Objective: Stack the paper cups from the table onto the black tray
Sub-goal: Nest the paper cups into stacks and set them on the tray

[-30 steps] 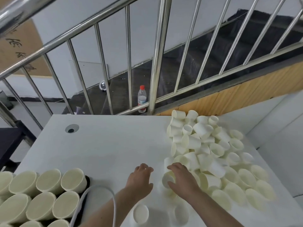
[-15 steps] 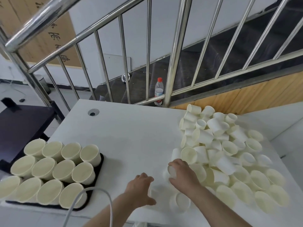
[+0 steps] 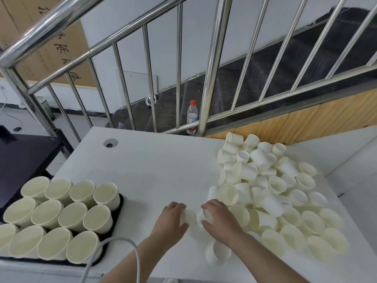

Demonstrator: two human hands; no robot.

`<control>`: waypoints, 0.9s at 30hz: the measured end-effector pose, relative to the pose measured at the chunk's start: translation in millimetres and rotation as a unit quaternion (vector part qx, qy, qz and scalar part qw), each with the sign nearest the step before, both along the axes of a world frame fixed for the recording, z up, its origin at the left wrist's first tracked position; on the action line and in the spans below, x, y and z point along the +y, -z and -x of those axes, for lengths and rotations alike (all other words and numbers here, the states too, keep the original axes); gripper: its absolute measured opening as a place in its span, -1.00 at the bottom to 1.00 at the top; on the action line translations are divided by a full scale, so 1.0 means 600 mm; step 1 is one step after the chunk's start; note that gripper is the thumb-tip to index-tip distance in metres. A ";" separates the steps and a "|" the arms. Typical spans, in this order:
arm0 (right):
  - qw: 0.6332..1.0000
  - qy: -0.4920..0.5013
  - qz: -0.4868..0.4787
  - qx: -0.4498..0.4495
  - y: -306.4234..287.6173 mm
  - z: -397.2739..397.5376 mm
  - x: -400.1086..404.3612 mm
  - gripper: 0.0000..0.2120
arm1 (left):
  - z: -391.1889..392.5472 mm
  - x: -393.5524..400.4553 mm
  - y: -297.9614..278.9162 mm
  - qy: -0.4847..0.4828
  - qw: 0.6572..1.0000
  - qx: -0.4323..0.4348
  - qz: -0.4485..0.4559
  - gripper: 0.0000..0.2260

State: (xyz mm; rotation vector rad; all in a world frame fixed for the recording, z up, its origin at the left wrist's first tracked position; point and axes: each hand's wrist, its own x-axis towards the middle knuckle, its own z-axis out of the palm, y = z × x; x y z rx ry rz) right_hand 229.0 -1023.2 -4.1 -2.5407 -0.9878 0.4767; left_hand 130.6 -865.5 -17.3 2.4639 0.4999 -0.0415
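Note:
A big heap of loose white paper cups [image 3: 265, 193] covers the right side of the white table [image 3: 155, 172]. On the left, the black tray [image 3: 120, 203] holds several stacks of cups [image 3: 59, 217], mouths up. My left hand [image 3: 169, 223] curls round a cup lying on its side [image 3: 188, 217] near the table's front middle. My right hand [image 3: 219, 219] grips another cup lying on its side [image 3: 207, 215] at the heap's near-left edge. The two held cups are close together. One more cup [image 3: 218, 252] lies below my right wrist.
A steel stair railing [image 3: 212, 64] runs behind the table, with a water bottle [image 3: 191, 117] on the steps beyond. A grommet hole [image 3: 110, 143] sits at the table's far left. A white cable [image 3: 114, 250] arcs over the tray's near corner. A dark table [image 3: 22, 156] stands left.
The camera has turned left and tilted, bringing the tray fully into view. My left hand moved right and closed on a cup beside my right hand, which keeps hold of its cup.

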 end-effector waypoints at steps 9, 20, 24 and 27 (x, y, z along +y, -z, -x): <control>0.924 0.199 -0.194 0.262 -0.026 -0.014 0.041 -0.86 | -0.023 0.017 -0.022 -0.090 0.977 -0.114 0.155 -0.54; 0.994 0.001 -0.072 0.088 -0.019 -0.012 0.061 -0.80 | -0.042 0.040 -0.006 0.022 0.997 -0.033 0.067 -0.23; 0.995 -0.016 -0.054 0.078 -0.012 -0.017 0.061 -0.75 | -0.053 0.043 -0.001 0.038 0.999 -0.007 0.031 -0.27; 0.994 0.001 -0.071 0.080 -0.006 -0.027 0.053 -0.72 | -0.062 0.047 0.005 0.029 0.999 0.022 0.013 -0.31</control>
